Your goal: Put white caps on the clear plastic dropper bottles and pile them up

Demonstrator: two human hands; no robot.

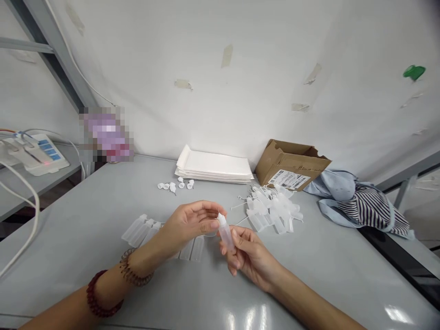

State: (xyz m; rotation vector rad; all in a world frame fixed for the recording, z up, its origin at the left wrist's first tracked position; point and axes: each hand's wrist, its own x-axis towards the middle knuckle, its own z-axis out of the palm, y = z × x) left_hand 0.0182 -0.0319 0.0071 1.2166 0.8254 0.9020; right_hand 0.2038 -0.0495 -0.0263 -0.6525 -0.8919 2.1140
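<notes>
Your right hand point(249, 256) has its grip closed round the small translucent bottle point(227, 236), tilted tip-up above the bench point(299, 288); your left hand point(190, 222) is part-curled at the tip, whether pinching it I cannot tell; a bottle row point(196, 249) lies by your left forearm, a bottle pile point(263, 208) before the cardboard box point(263, 162).

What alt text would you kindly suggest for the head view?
A right hand holds a bottle, the left hand at its top, above a table bearing more bottles, white caps, a white stack and a cardboard box.
</notes>
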